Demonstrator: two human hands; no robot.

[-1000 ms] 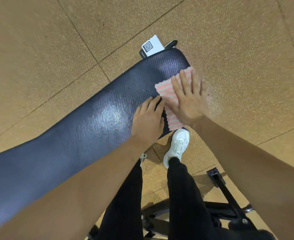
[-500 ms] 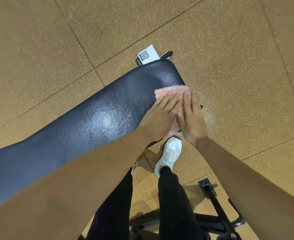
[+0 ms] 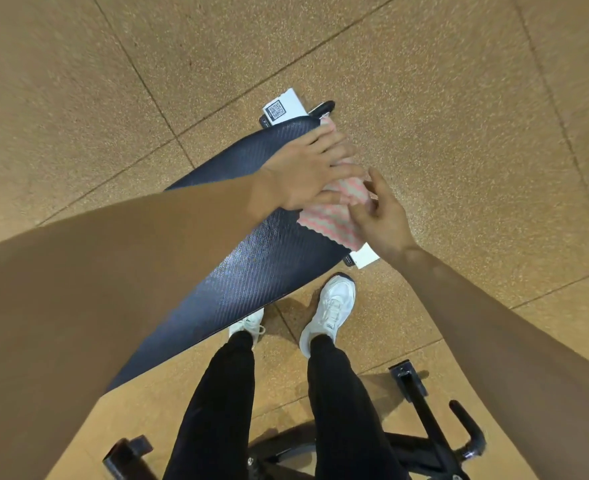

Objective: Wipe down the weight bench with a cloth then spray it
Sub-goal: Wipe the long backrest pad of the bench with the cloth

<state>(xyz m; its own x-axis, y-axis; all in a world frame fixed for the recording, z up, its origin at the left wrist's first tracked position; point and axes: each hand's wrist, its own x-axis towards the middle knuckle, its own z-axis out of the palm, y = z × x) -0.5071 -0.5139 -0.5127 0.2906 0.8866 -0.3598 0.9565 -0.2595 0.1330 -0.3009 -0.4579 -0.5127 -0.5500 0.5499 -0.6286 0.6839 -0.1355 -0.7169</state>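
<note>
Seen from the head camera, a dark blue textured weight bench pad point(image 3: 251, 268) runs diagonally across speckled tan floor tiles point(image 3: 459, 98), its long axis pointing from lower left to upper right. At the pad's far end, the left hand point(image 3: 306, 168) lies flat, fingers spread, pressing a pink-and-white striped cloth point(image 3: 334, 220) onto the pad. The right hand point(image 3: 383, 213), fingers loosely curled, pinches the cloth's edge just beside the pad's right side. Beyond the pad's tip sits a white tag with a QR code point(image 3: 279, 109); its small print is unreadable. White sneakers point(image 3: 331, 310) and black trousers point(image 3: 216, 393) stand below the pad, near a black metal frame point(image 3: 424, 424).
</note>
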